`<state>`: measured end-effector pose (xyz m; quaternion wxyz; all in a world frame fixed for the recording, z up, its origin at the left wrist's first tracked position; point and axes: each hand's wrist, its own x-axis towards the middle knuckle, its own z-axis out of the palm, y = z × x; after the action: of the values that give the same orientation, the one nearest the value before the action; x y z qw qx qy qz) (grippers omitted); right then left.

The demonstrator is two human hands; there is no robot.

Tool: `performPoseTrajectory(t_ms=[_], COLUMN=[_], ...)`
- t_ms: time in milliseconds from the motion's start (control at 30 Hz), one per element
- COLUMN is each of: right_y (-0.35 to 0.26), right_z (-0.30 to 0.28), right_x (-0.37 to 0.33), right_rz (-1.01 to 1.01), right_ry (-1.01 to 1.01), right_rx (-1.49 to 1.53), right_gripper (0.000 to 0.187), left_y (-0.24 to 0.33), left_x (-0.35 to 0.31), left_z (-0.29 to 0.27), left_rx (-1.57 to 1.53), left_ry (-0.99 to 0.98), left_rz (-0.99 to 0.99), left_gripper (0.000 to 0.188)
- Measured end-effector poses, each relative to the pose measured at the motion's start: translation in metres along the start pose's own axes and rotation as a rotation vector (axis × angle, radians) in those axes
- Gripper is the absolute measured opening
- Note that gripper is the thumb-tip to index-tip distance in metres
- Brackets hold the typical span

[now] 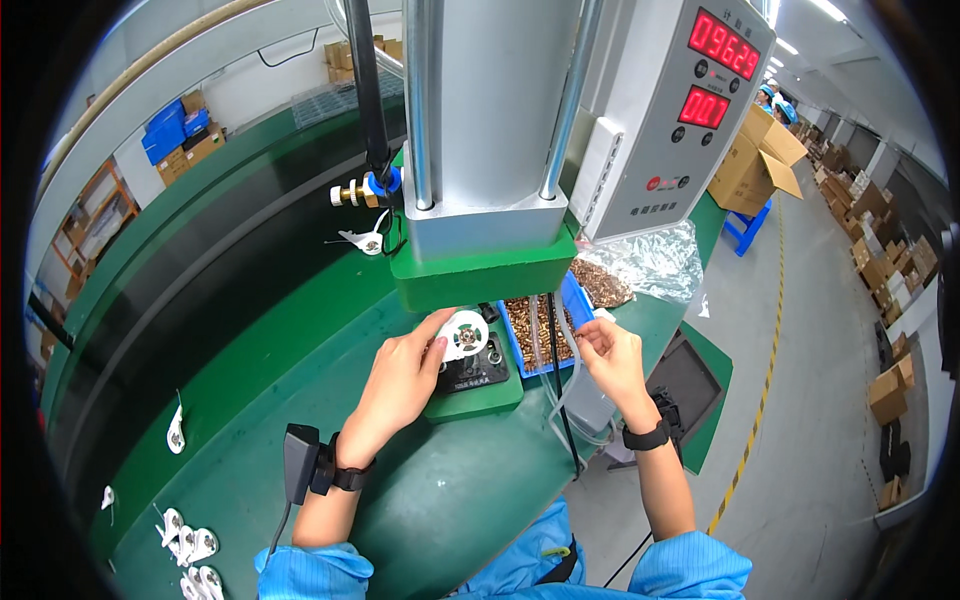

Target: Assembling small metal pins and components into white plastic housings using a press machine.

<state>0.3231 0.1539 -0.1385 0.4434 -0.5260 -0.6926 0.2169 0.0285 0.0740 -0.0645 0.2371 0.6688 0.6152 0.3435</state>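
Note:
My left hand (402, 372) grips a white round plastic part (465, 334) with a metal centre, thumb and fingers on its left edge. That part sits over a black fixture (475, 372) on the green base of a press (480, 278), beneath the press head. My right hand (612, 358) is closed in a pinch at the right edge of a blue bin (512, 343) full of small copper-coloured metal pieces (541, 335). Whatever lies between its fingertips is too small to make out.
Clear tubes and a black cable (562, 400) hang between the bin and my right hand. More copper-coloured pieces (600, 284) lie by a clear plastic bag (650, 262). A grey control box (680, 120) stands behind. Several white parts (185, 540) rest on the green surface at left.

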Motion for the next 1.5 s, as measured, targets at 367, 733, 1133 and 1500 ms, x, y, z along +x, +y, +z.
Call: performPoseTrajectory(t_ms=[367, 733, 1133, 1500], right_y=[-0.013, -0.016, 0.044, 0.001], right_z=[0.005, -0.007, 0.044, 0.006], right_x=[-0.027, -0.039, -0.037, -0.032], right_rz=[-0.103, -0.123, -0.024, -0.184], right_ry=[0.007, 0.036, 0.164, 0.076], right_rx=[0.006, 0.034, 0.263, 0.336], right_gripper=[0.011, 0.009, 0.006, 0.015], left_y=[0.006, -0.014, -0.039, -0.047], left_x=[0.002, 0.012, 0.006, -0.006], left_z=[0.027, 0.025, 0.025, 0.034], left_rx=[0.416, 0.385, -0.182, -0.633], left_ry=[0.222, 0.205, 0.226, 0.137], left_rz=[0.107, 0.086, 0.016, -0.109], left_gripper=[0.043, 0.03, 0.032, 0.023])
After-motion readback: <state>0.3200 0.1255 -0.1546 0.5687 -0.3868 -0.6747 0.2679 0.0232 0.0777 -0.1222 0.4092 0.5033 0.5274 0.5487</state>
